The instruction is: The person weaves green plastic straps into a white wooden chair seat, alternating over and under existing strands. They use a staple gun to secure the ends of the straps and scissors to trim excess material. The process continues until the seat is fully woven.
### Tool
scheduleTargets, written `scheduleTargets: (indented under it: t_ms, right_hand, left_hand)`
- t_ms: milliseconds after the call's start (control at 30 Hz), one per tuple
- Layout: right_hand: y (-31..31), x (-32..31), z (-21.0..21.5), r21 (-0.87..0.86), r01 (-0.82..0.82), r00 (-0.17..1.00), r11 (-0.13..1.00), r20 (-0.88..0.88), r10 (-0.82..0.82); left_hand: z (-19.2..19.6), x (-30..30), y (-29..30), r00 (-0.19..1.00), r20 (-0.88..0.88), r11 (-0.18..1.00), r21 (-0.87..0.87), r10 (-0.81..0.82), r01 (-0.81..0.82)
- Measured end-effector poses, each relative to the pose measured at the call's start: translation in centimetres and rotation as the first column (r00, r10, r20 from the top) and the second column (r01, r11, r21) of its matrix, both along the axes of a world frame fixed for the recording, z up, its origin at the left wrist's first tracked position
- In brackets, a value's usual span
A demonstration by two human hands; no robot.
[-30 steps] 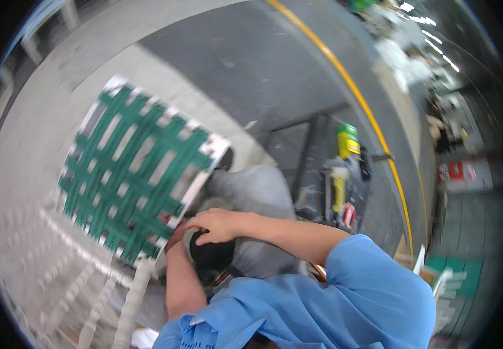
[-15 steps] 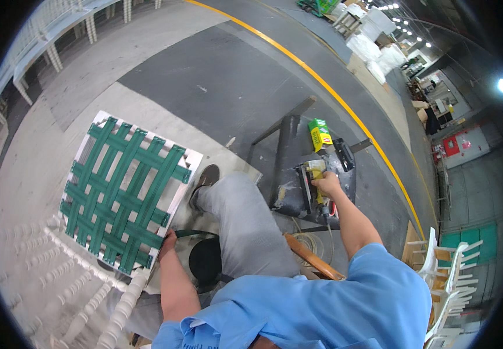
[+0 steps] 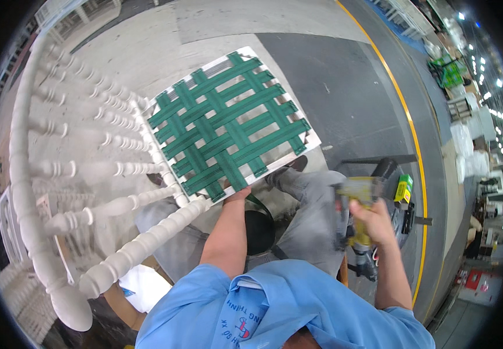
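A white chair with turned spindles lies tipped beside my legs, its seat frame crossed by woven green webbing. At the near edge of that seat is my left hand, closed on a green webbing strap; some of its fingers are hidden by the frame. The strap runs down to a dark round roll between my legs. My right hand grips a yellow and black air staple gun in the air over my right leg, blurred by motion.
On a dark low stand at my right are a green and yellow box and a black tool. A cardboard box with white material sits at lower left. A yellow line crosses the floor beyond the stand.
My right hand has lifted the staple gun off the stand and brought it leftward, over my leg. My left hand stays at the seat edge with the strap. The whole view has turned.
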State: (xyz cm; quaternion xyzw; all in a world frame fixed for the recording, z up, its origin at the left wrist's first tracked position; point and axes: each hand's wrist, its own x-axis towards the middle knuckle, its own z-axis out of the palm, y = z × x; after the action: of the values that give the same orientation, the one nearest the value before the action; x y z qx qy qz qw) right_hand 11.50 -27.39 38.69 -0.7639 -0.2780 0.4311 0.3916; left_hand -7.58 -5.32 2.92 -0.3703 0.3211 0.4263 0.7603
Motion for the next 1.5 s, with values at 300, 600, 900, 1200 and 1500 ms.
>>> scheduleTargets:
  t_ms: [300, 600, 900, 1200, 1500]
  right_hand:
    - [13.6, -9.7, -8.3, -0.205, -0.307, 0.94, 0.929, -0.214, 0.264]
    - [14.6, -11.2, -10.4, -0.213, -0.305, 0.945, 0.928, -0.189, 0.267]
    - [14.8, -12.3, -10.7, -0.271, -0.315, 0.946, 0.909, -0.159, 0.281]
    - [14.2, -13.0, -11.5, -0.252, -0.327, 0.94, 0.911, -0.191, 0.284]
    - [9.8, -8.0, -5.4, -0.015, -0.115, 0.973, 0.993, -0.203, 0.11]
  left_hand:
    - [0.0, -0.3, -0.3, 1.0, 0.022, 1.0, 0.02, -0.014, 0.014]
    - [-0.6, -0.7, -0.1, 0.999, 0.025, 0.999, 0.024, -0.026, 0.026]
    - [-0.6, -0.9, -0.2, 0.999, 0.013, 0.998, 0.037, -0.048, 0.048]
    - [-0.3, -1.1, -0.8, 0.997, 0.001, 0.994, 0.068, -0.08, 0.08]
    - [2.7, -3.6, -4.1, 0.57, -0.148, 0.58, -0.035, -0.808, 0.814]
